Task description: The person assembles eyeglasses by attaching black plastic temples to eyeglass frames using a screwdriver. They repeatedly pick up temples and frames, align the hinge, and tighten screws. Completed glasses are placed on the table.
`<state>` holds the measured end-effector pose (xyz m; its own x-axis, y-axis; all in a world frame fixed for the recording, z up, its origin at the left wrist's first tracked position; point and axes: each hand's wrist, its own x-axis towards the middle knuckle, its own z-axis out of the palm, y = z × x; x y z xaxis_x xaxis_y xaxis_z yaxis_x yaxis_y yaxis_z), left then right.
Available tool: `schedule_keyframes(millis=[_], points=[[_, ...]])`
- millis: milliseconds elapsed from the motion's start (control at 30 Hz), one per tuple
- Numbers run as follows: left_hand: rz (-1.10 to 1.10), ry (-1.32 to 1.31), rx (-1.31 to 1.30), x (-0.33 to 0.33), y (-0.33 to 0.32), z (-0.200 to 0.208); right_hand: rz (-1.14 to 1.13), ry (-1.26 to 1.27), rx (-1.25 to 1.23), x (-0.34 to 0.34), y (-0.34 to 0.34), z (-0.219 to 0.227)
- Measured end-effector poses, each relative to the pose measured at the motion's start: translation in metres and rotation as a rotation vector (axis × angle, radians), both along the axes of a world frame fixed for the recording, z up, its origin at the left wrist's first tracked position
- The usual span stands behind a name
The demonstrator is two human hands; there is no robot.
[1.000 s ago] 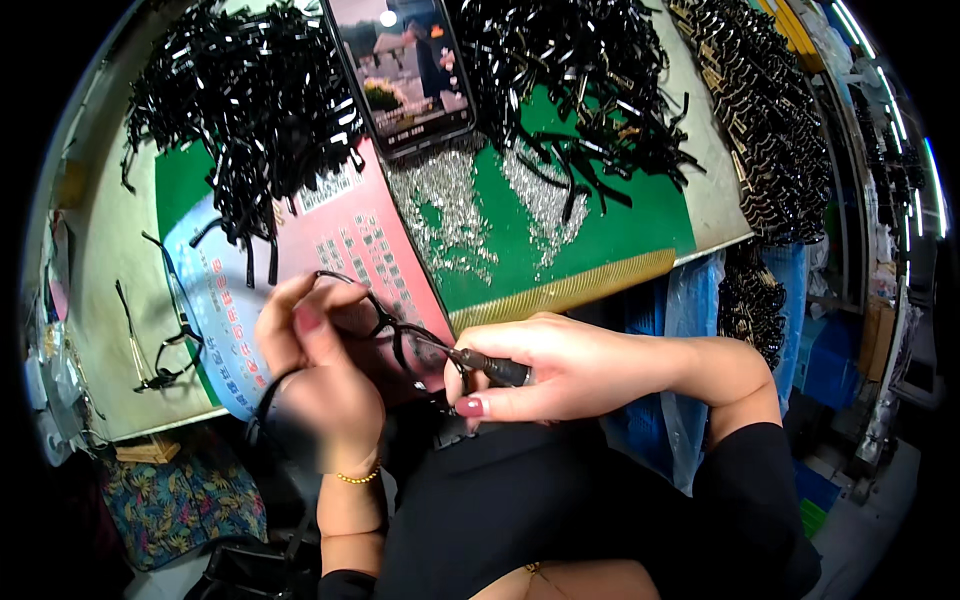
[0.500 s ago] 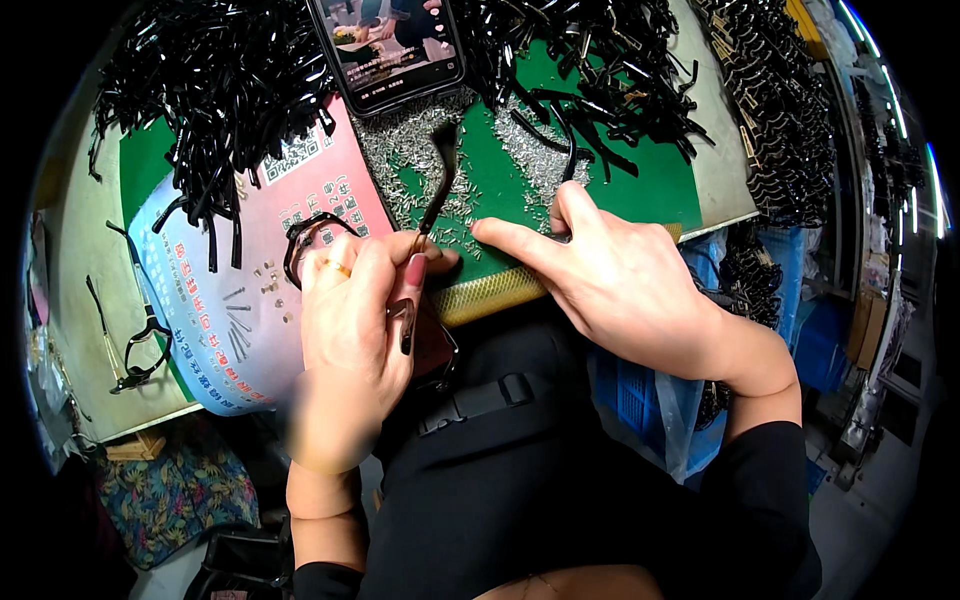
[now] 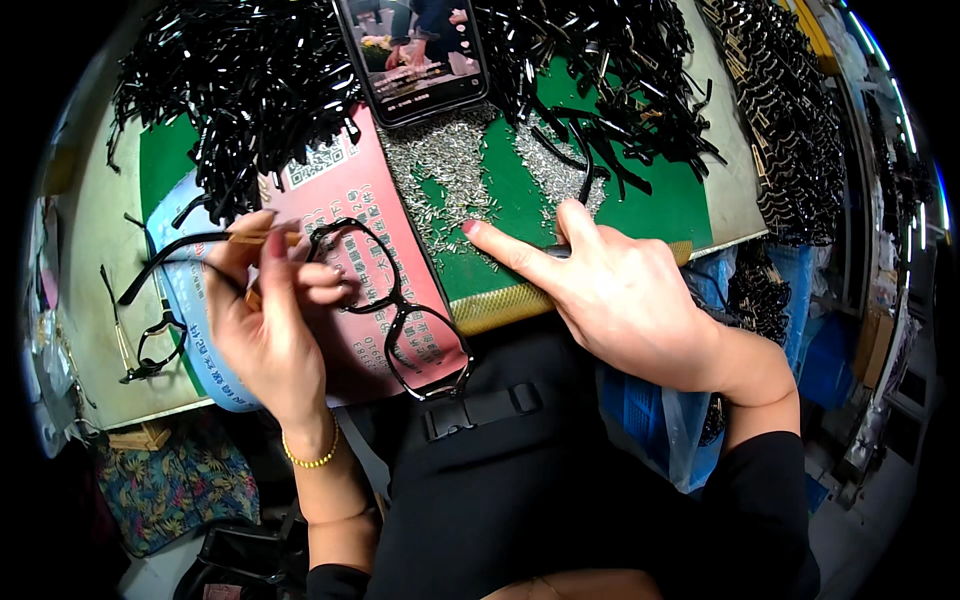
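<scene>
My left hand [image 3: 265, 320] is closed on a black eyeglass frame [image 3: 398, 303], pinching it by its temples between thumb and fingers. Its two rims hang to the right over a pink and blue printed sheet, and the temples stick out to the left. My right hand [image 3: 630, 300] stretches its index finger to the edge of a pile of tiny silver screws [image 3: 440, 165]. The other fingers are curled around a dark rod-like tool [image 3: 552, 252], mostly hidden by the hand.
Heaps of loose black temples [image 3: 240, 80] cover the back of the green mat [image 3: 495, 285]. A phone [image 3: 425, 60] with a lit screen stands among them. Another eyeglass frame [image 3: 160, 345] lies at the left. Blue crates [image 3: 640, 410] sit below the table's right side.
My left hand has moved left and turned the eyeglass frame, bringing its rims into plain view and swinging its temple away from the screws. My right hand has barely moved.
</scene>
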<state>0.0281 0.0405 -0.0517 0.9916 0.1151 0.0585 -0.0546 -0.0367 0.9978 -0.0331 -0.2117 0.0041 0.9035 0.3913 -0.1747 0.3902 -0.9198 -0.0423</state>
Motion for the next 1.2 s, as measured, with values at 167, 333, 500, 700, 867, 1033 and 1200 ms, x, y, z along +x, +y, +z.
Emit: schedule_keyframes(millis=[167,333,500,700,867,1033,1200], points=[[-0.33,0.254,0.08,-0.012,0.001,0.007,-0.002,0.164,0.289,0.002,-0.002,0.011],[-0.407,0.227,0.13,-0.017,-0.004,0.011,0.15,0.206,0.35,0.01,0.01,0.007],[-0.446,0.213,0.1,-0.017,0.0,0.009,0.207,0.198,0.35,0.021,0.014,0.002],[-0.452,0.188,0.199,-0.017,-0.005,0.011,0.194,0.228,0.359,0.023,0.014,0.0],[-0.487,-0.282,0.468,-0.012,-0.004,-0.006,0.212,0.186,0.36,0.023,0.015,-0.001],[-0.46,-0.181,0.499,-0.017,-0.005,-0.001,0.164,0.173,0.329,0.022,0.017,-0.003],[-0.435,-0.172,0.507,-0.021,-0.004,-0.006,0.142,0.056,0.291,0.016,0.022,-0.01]])
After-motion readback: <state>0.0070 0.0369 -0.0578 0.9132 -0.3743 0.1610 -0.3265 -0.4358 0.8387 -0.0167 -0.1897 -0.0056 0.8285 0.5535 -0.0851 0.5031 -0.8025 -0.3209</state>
